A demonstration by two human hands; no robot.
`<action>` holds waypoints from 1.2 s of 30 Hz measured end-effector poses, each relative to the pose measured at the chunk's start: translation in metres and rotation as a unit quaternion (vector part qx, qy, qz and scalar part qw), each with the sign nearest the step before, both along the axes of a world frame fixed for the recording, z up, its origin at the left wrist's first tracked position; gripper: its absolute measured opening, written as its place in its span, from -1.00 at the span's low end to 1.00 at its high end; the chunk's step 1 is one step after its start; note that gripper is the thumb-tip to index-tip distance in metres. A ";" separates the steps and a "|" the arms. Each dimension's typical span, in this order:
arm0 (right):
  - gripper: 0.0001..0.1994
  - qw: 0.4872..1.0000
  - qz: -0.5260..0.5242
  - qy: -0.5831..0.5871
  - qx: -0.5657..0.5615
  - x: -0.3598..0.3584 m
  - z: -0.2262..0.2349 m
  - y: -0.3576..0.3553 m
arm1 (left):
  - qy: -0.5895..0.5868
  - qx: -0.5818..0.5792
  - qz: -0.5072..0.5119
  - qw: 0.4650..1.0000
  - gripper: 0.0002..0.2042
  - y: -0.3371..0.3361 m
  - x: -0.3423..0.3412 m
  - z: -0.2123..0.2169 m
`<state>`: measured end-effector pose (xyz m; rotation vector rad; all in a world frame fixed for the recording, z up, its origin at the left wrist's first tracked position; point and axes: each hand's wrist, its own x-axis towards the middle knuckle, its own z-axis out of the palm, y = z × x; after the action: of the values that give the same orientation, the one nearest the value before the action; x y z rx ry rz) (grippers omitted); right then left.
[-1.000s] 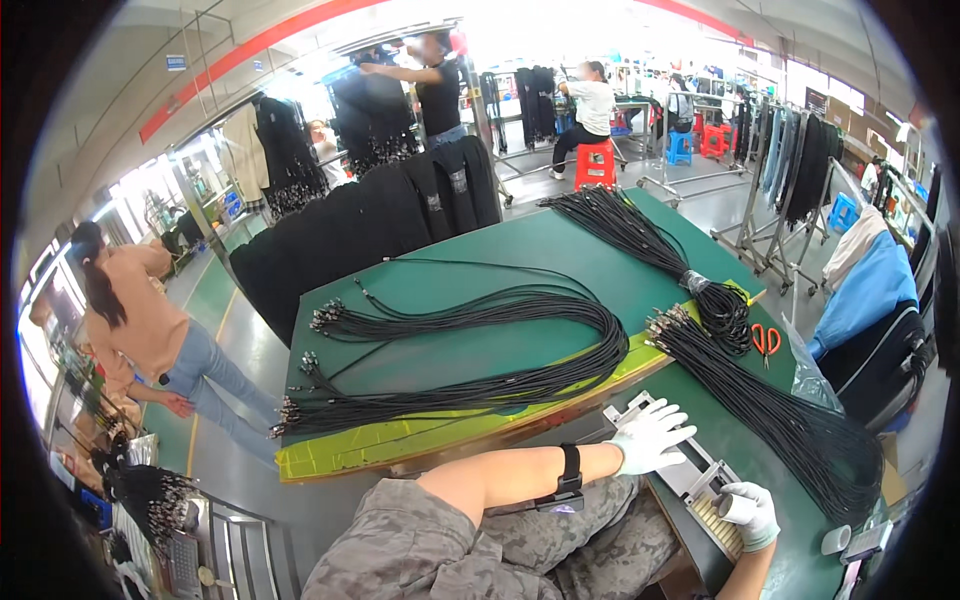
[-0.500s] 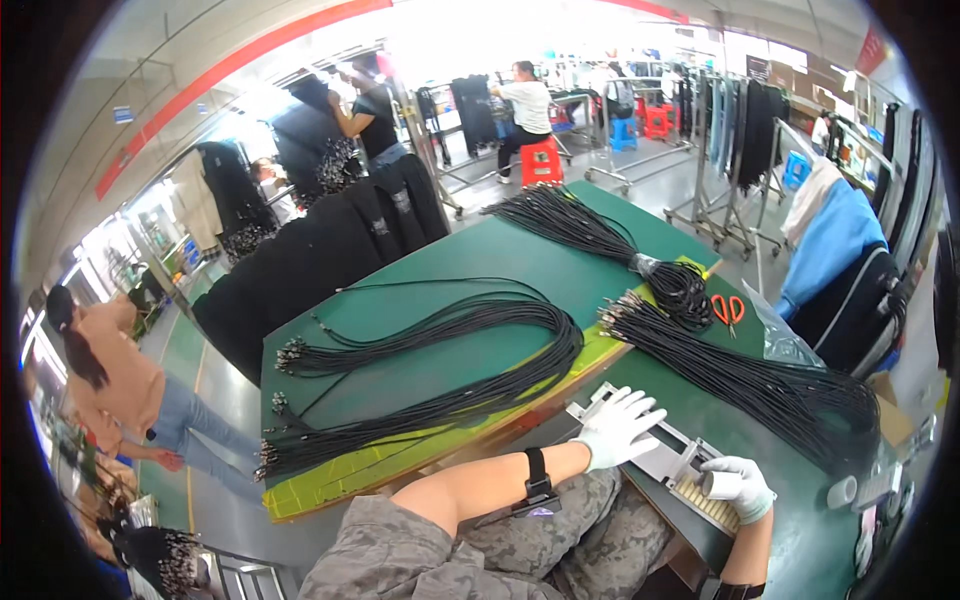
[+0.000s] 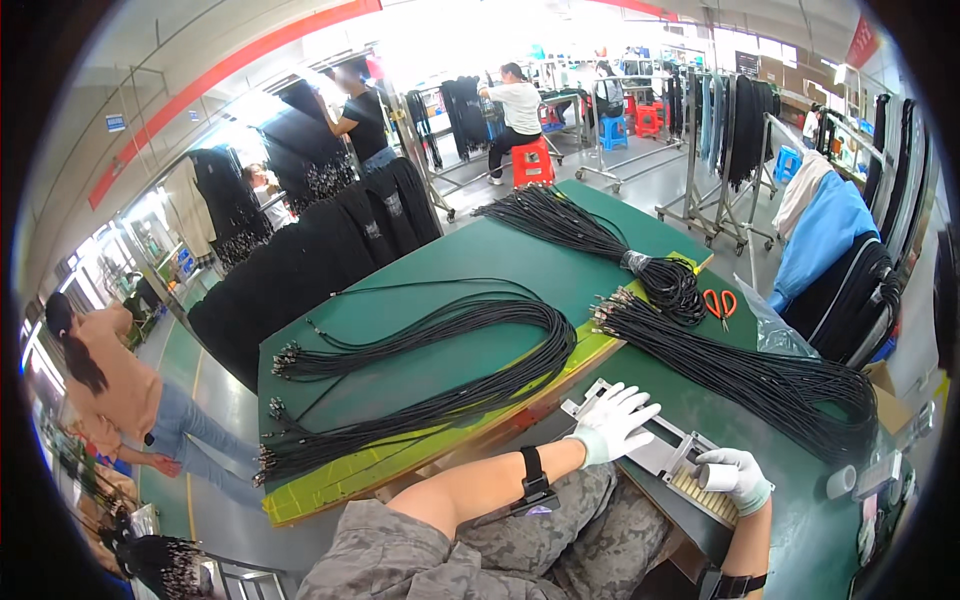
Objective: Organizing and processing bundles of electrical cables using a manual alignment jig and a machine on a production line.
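Observation:
My left hand (image 3: 612, 424), in a white glove, lies over the upper part of a pale metal frame (image 3: 655, 457) with its fingers stretched out. The frame stands at the near edge of the green table, and a row of cream-coloured pieces (image 3: 706, 497) is set in its lower end. Around a short white cylinder (image 3: 715, 478) closes my right hand (image 3: 748, 482), also gloved, just above that row. What the cylinder is, I cannot tell. Behind the frame lies a bundle of black cords (image 3: 740, 370) with metal ends gathered at its left.
More black cords (image 3: 540, 345) curve across the left table (image 3: 400, 270), and a tied bundle (image 3: 570, 225) lies at its far side. Orange-handled scissors (image 3: 721, 306) rest beside clear plastic (image 3: 780, 325). A second white cylinder (image 3: 841, 482) stands right. Co-workers and clothing racks are beyond.
The whole view has shifted slightly. Both hands keep nearly the same place on the frame, and the right still holds the white cylinder.

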<state>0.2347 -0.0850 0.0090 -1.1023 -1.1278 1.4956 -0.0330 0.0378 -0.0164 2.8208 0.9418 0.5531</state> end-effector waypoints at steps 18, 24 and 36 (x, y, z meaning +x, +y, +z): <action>-0.76 0.999 -0.017 -0.033 -0.025 0.000 -0.002 0.004 | -0.006 -0.014 -0.004 1.000 -0.46 0.001 0.001 -0.001; -0.74 0.998 -0.035 -0.027 -0.038 -0.001 -0.002 0.004 | -0.031 0.002 0.000 1.000 -0.47 0.003 0.003 -0.011; -0.74 0.999 -0.023 -0.030 -0.005 -0.001 -0.007 0.006 | -0.033 0.003 0.009 0.999 -0.49 0.002 0.000 -0.012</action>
<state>0.2336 -0.0791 0.0015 -1.1797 -1.1286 1.4418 -0.0333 0.0395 -0.0286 2.7838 0.9545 0.6494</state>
